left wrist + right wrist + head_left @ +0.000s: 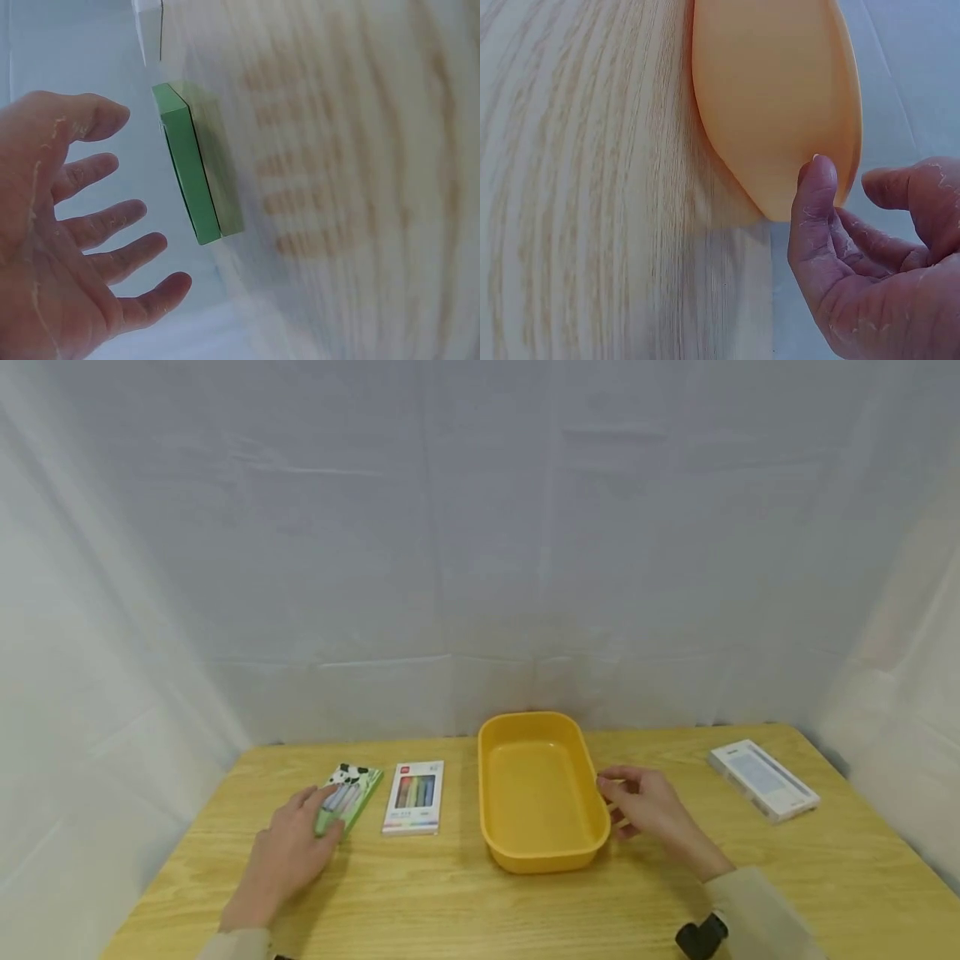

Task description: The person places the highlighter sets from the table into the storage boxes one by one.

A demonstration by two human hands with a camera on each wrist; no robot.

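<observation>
Tabletop (420, 906) is pale wood grain, white sheeting (480, 527) behind. Green panda pack (351, 797) lies flat at the left, coloured sticks on its front. From my remote feed, the left hand (288, 847) is over its near left part, grip wide, fingers spread; the left wrist view shows the fingertips apart from the green side. White pack (413, 798) of coloured sticks lies flat just right of that, between the panda pack and the yellow tray (543, 863), which stands upright near the middle. Right hand (651, 803) is at the tray's right side, fingers bent, thumb apart from them, grip partly wide; I can't really tell whether the fingertips touch the wall. White box (765, 781) lies well off to the right. Light sleeves (761, 914) on both arms.
</observation>
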